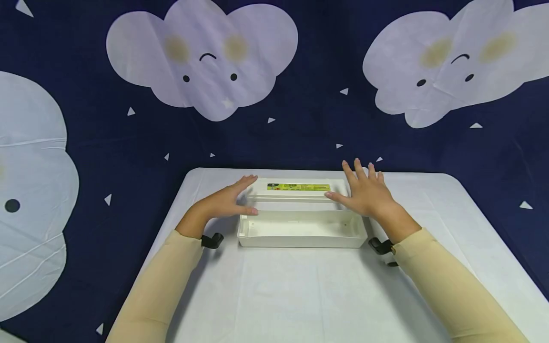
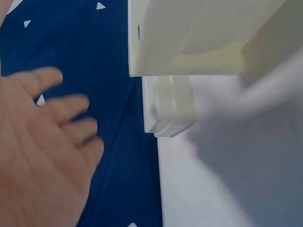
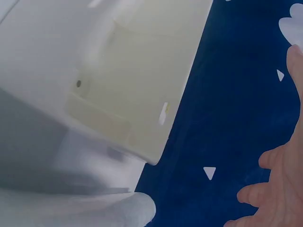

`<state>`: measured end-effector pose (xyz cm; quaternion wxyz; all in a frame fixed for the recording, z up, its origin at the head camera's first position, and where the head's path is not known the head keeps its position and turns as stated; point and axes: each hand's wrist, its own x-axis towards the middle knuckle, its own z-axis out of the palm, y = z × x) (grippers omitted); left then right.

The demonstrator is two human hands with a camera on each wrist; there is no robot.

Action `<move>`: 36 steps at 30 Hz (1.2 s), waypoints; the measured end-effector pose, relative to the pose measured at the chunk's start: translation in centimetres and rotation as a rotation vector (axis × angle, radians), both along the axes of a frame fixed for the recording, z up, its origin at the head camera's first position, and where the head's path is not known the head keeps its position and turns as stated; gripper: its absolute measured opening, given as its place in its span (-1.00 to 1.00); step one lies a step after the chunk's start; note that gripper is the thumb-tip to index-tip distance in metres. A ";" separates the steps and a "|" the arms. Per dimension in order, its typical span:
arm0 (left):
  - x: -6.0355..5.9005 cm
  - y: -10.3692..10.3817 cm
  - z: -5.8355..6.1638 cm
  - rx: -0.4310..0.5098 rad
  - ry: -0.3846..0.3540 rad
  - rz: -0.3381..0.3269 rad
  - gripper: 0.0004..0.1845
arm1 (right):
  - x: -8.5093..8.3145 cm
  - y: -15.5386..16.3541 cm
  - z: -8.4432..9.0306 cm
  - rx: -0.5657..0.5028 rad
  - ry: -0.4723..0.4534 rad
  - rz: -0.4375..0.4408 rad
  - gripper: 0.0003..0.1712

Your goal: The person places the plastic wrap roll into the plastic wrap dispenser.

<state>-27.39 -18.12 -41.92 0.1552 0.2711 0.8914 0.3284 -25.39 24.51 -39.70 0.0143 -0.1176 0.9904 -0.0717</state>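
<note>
A long white plastic box (image 1: 300,240), with no cover on its top, lies lengthwise across the white table. Just behind it sits a matching white lid (image 1: 257,193) bearing a yellow-green printed label (image 1: 299,187). My left hand (image 1: 225,199) is held at the left end of the two pieces, fingers extended and thumb over the box's back left corner. On the other side, my right hand (image 1: 368,194) spreads its fingers, the thumb reaching over the lid's right end. Both wrist views show a gap between the fingers and the white box (image 2: 189,28); neither hand holds anything.
White cloth covers the table (image 1: 283,295), whose back edge lies close behind the lid. A dark blue curtain (image 1: 317,62) with white clouds and small triangles hangs beyond it. Dark wrist-camera mounts (image 1: 212,240) protrude inward near both sleeves.
</note>
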 end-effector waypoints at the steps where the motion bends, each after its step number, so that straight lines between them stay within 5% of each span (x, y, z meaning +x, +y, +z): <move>1: 0.2 -0.2 -0.3 0.030 -0.025 -0.005 0.20 | 0.1 0.1 -0.1 -0.006 -0.002 0.000 0.41; 16: 3.2 -1.7 -4.5 0.370 -0.118 -0.042 0.32 | 0.5 1.9 -0.2 -0.121 -0.079 -0.024 0.35; 29: 4.0 -1.4 -7.3 0.468 -0.224 0.023 0.49 | 1.7 5.7 -2.6 -0.289 -0.143 -0.126 0.24; 36: 4.0 -0.9 -7.8 0.515 -0.252 0.021 0.51 | 3.0 7.9 -4.7 -0.441 -0.196 -0.164 0.25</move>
